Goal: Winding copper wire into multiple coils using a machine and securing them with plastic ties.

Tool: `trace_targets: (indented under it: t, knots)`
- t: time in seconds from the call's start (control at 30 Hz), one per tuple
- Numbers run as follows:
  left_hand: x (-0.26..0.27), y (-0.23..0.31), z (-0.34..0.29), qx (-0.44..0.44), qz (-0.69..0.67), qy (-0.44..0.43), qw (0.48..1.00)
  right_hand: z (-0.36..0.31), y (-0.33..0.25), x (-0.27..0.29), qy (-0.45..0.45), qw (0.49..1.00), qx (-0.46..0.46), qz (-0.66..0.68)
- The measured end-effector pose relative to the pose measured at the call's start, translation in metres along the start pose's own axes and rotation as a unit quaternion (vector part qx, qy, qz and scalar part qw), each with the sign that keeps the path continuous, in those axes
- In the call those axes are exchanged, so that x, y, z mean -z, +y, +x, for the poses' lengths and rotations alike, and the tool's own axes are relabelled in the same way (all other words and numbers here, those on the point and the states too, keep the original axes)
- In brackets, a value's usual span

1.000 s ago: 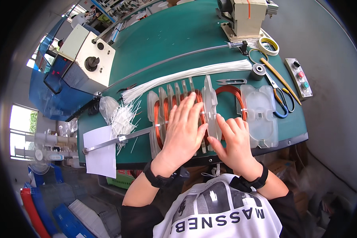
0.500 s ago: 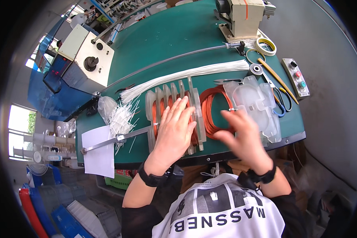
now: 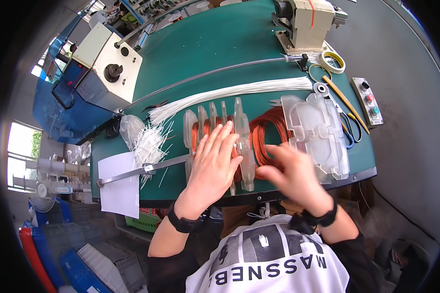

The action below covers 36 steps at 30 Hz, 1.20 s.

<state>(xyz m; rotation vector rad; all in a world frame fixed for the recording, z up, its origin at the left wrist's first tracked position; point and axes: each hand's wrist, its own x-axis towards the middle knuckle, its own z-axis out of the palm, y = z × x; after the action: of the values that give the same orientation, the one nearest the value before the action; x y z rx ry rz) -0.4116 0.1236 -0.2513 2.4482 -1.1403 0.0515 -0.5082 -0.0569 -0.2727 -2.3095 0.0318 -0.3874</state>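
Observation:
My left hand (image 3: pixel 211 163) lies with stretched fingers over a row of translucent plastic former plates (image 3: pixel 189 129) holding orange-brown wire coils (image 3: pixel 207 128) between them. Just to the right, a larger loose coil of the same wire (image 3: pixel 264 134) rests between the end plate (image 3: pixel 247 166) and a stack of translucent plastic formers (image 3: pixel 318 136). By the near side of that coil is my right hand (image 3: pixel 296 176), slightly blurred, its thumb and fingers apart. Whether its fingertips touch the wire I cannot tell.
White ties (image 3: pixel 230 90) lie in a long bundle behind the formers, cut pieces (image 3: pixel 151 146) at left. A flat metal bar (image 3: pixel 137 172) crosses a paper sheet (image 3: pixel 117 188). Scissors (image 3: pixel 348 129), a tape roll (image 3: pixel 333 62) and a button box (image 3: pixel 368 100) are at right; machines (image 3: pixel 110 68) stand behind.
The loose coil now looks fuller and leans against the right-hand formers, whose stack has shifted. My right hand has moved slightly down, thumb toward the end plate. My left hand stays on the plates.

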Motion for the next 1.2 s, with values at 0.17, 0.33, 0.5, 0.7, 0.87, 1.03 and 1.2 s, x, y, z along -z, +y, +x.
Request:
trace_targets:
  t: [0.17,0.33,0.5,0.7,0.87,1.03,1.2]
  knots:
    - [-0.001,-0.008,-0.013,0.028,0.071,0.015,0.997,0.010,0.001,-0.010,0.044,0.995,-0.063,0.066]
    - [0.001,-0.003,-0.014,0.021,0.106,0.010,0.994,-0.014,0.063,0.062,0.102,0.965,-0.148,0.189]
    - [0.004,-0.009,-0.009,0.008,0.006,0.016,1.000,0.008,-0.018,-0.018,-0.035,0.999,0.016,-0.011]
    - [0.000,-0.014,-0.017,0.065,0.077,0.033,0.994,0.006,-0.004,-0.007,0.101,0.995,-0.007,0.006]
    - [0.005,-0.015,-0.017,0.070,0.082,0.037,0.993,-0.009,0.063,0.083,0.143,0.987,-0.056,-0.053]
    - [-0.001,-0.016,-0.012,0.067,0.088,0.074,0.991,0.012,-0.036,-0.034,-0.007,0.995,0.098,0.000]
    - [-0.001,-0.016,-0.013,0.068,0.101,0.068,0.990,0.007,-0.034,-0.085,-0.012,0.993,0.057,0.107]
